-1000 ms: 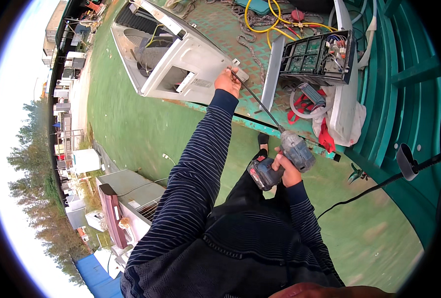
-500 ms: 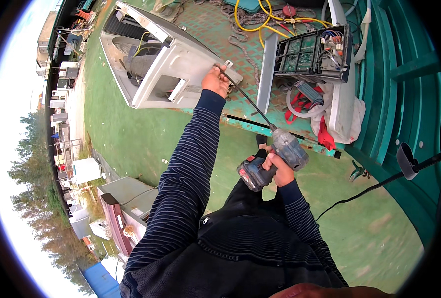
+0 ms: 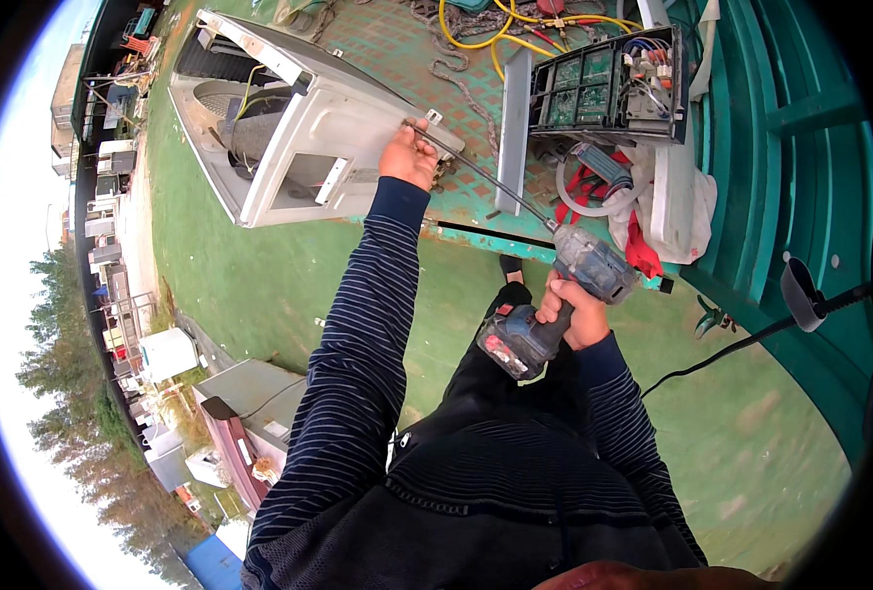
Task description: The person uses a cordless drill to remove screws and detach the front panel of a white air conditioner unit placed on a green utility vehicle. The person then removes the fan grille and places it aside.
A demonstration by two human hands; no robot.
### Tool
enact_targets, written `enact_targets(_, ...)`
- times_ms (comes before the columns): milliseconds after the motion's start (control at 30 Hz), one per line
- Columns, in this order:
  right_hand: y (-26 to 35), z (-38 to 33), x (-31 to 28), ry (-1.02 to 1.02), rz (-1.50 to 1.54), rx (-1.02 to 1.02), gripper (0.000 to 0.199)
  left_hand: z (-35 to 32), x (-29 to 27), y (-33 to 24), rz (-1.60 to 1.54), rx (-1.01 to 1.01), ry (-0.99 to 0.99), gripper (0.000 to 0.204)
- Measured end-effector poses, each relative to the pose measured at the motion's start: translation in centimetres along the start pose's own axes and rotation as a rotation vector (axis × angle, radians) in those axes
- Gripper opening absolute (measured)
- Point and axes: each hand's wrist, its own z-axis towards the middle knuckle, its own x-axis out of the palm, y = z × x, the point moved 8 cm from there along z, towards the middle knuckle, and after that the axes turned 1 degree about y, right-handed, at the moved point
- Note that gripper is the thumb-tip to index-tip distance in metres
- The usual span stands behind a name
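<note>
My right hand [image 3: 586, 313] is wrapped round the handle of a worn grey cordless driver [image 3: 594, 264], its battery pack [image 3: 517, 342] toward me. From its chuck a long thin bit [image 3: 491, 179] runs up and left to a white metal appliance casing [image 3: 343, 138]. At the far end of the bit, my left hand [image 3: 409, 157] has its fingers closed round the shaft near the tip, close against the casing's side panel. Whether the tip sits on a screw is hidden by the fingers. Through the casing's openings a grey cylinder [image 3: 258, 128] and a yellow wire show.
The casing rests on a rusty green platform [image 3: 456, 202]. To its right lie a grey metal strip [image 3: 515, 133], a black tray with a circuit board [image 3: 604, 88], a clear hose loop and red straps. Yellow hoses [image 3: 486, 44] and a chain lie behind. A green metal wall [image 3: 751, 147] stands right.
The driver and my right hand have shifted right and slightly up. My left hand stays at the bit's far end by the casing. The whole view has moved a little.
</note>
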Motion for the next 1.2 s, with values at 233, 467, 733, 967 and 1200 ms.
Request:
enact_targets(233,0.8,-0.4,-0.2,0.006,-0.069,-0.036,0.017,0.7,-0.1,0.5,-0.095,-0.052,-0.019,0.016)
enact_targets(467,0.0,-0.2,-1.4,-0.014,-0.129,-0.13,0.017,2.2,-0.6,0.2,-0.152,-0.099,-0.004,0.02)
enact_targets(733,-0.8,-0.1,-1.2,0.01,-0.145,-0.126,0.022,1.8,1.0,0.8,-0.049,-0.001,-0.019,0.026)
enact_targets(967,-1.0,-5.3,-6.3,-0.054,-0.354,-0.232,0.023,-2.7,1.1,5.7,-0.092,0.015,-0.066,0.016)
enact_targets(1200,0.9,-14.3,-11.3,-0.228,-0.796,-0.153,0.027,-9.0,-4.4,15.1,0.088,-0.214,-0.23,0.021)
